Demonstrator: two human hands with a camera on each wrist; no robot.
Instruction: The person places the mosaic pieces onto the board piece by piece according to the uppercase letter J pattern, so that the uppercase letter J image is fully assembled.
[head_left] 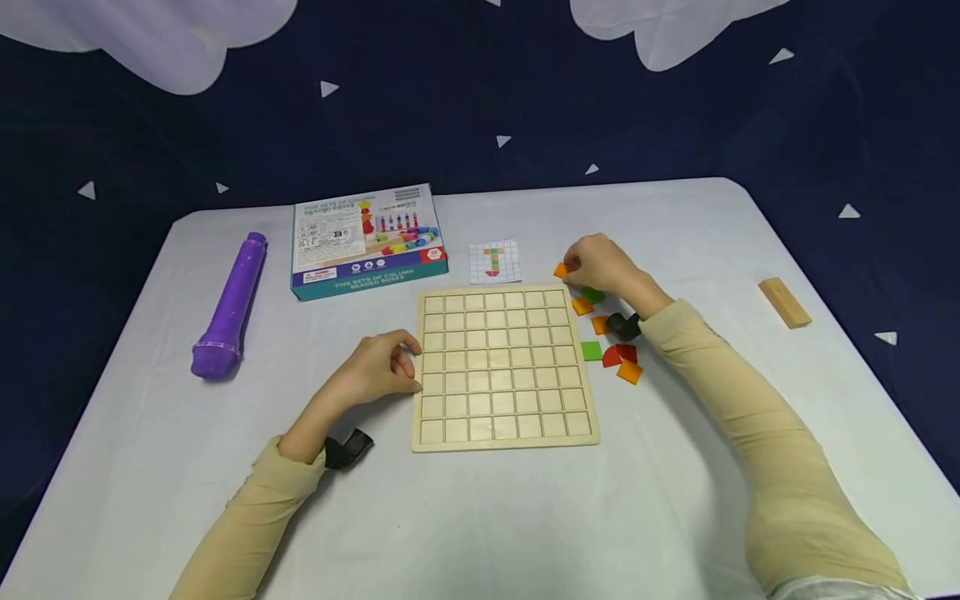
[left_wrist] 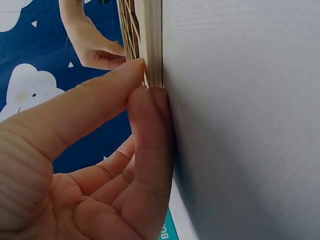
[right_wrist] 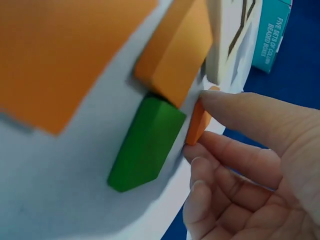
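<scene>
I have the left forearm (head_left: 247, 517) angled forward and inward, its beige sleeve (head_left: 292, 477) ending near the wrist (head_left: 303, 432). The left grip (head_left: 375, 367) has the thumb (left_wrist: 80, 105) extended and the fingers (left_wrist: 150, 150) slightly bent. I have the right forearm (head_left: 742, 408) reaching farther forward and inward from a bent elbow (head_left: 795, 533). The right grip (head_left: 600, 262) is set in a thumb-and-fingertip pinch, remaining fingers (right_wrist: 200, 205) curled.

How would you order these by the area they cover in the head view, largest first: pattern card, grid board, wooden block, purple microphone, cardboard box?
1. Grid board
2. Cardboard box
3. Purple microphone
4. Pattern card
5. Wooden block
</scene>
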